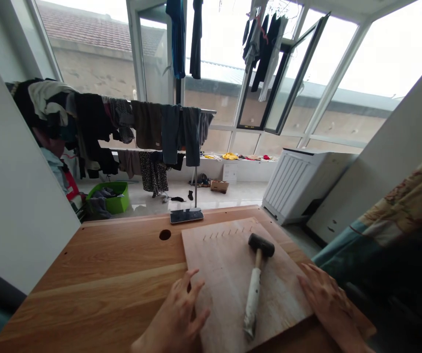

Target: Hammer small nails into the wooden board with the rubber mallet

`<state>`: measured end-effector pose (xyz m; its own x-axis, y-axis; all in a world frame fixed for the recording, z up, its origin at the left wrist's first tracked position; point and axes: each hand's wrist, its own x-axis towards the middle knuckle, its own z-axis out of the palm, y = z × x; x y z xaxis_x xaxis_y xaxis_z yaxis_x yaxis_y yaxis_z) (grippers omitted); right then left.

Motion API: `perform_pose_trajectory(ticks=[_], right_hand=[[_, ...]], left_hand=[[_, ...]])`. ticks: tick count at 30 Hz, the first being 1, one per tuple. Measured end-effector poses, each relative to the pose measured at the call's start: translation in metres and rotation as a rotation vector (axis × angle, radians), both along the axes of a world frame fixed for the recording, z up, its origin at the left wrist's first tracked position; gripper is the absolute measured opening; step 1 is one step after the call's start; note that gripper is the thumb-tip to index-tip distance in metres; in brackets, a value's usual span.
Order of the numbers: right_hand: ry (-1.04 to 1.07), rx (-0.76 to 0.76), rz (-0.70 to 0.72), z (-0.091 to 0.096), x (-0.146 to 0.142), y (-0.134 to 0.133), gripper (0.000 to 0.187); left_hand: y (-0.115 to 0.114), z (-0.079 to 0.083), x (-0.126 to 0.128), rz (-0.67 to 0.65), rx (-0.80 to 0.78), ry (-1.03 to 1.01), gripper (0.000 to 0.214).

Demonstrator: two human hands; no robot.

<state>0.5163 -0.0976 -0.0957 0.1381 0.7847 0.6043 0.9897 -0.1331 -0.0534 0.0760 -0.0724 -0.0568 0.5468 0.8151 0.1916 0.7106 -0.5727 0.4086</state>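
Observation:
A pale wooden board [225, 284] lies on the wooden desk. Across its far part runs a row of several small nails [228, 232] standing up. A mallet [253, 294] with a black head and a white-wrapped handle rests on the board, its head pointing away from me. At the board's left edge is my left hand [181, 309], fingers apart and slightly curled, with nothing in it. My right hand [327, 299] lies along the right edge of the board, its fingers stretched out. Neither hand touches the mallet.
The wooden desk [122, 274] has a round hole [165, 235] left of the board. A phone [186, 215] lies at its far edge. Beyond stand a clothes rack with laundry [148, 127], a green basket [118, 198] and a white cabinet [292, 181]. A curtain [391, 220] hangs at the right.

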Motion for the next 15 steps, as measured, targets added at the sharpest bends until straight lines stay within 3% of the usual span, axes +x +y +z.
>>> perform_pose_trajectory(ticks=[3,6,11,15], right_hand=[[-0.091,-0.089,0.006,-0.006,0.042,-0.008,0.043],[-0.181,-0.123,0.118,-0.019,0.067,-0.015,0.048],[-0.097,-0.117,0.082,-0.022,0.064,-0.014,0.044],[-0.029,-0.111,0.066,-0.017,0.045,-0.017,0.036]], left_hand=[[0.006,0.004,0.03,-0.108,0.002,0.045,0.048],[0.002,0.007,0.048,-0.183,0.056,0.069,0.051],[-0.007,0.007,0.058,-0.156,0.134,0.08,0.045],[-0.006,0.002,0.048,-0.073,0.23,0.079,0.039]])
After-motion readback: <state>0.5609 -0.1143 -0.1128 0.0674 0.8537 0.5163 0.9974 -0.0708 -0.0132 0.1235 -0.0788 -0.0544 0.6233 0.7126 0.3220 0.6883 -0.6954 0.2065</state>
